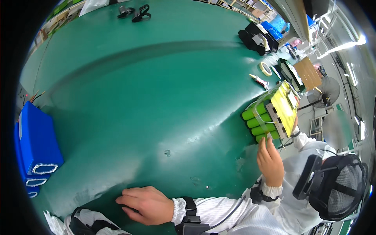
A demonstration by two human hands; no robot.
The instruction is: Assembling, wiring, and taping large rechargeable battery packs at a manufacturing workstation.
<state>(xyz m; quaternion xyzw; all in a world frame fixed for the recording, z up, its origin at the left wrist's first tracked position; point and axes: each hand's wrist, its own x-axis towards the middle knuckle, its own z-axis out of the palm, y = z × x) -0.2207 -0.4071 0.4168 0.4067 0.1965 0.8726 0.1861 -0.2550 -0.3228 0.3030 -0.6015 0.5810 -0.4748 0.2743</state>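
Green bench mat (156, 98), battery pack (270, 113) at its right edge. Right hand (270, 162) just below it, fingers together on the cells; left hand (147, 203) far left, flat, loosely spread. Pack overhangs; a push risks a fall.

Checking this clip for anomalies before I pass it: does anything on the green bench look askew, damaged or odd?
The green mat is not flat: a raised crease runs toward the battery pack, with small marks near its middle. The pack of green cells sits tilted at the bench edge, the right hand touching it. The left hand rests flat on the mat. Nothing is spilled.
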